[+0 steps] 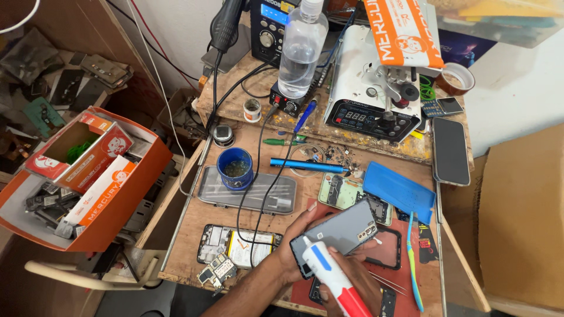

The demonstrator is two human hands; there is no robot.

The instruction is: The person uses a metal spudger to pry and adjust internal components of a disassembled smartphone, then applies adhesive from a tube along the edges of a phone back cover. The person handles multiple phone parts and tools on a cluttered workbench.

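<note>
My left hand (294, 243) holds a grey phone back cover (338, 232), tilted, with its camera cut-out toward the right. My right hand (355, 282) grips a white tube with a blue band and a red lower end (330, 276); its tip touches the lower left edge of the cover. Both hands hover over a red work mat (411, 240) at the near right of the wooden bench (194, 217). Under them lies a dark phone frame (388, 249).
An opened phone with its battery showing (238, 243) lies left of my hands, beyond it a phone face-down (247, 196) with a blue cup (236, 167) on it. A blue pen-like tool (305, 165), blue pad (398, 191), toothbrush (413, 264), water bottle (301, 47), heating machine (376, 88) and orange parts box (88, 176) surround.
</note>
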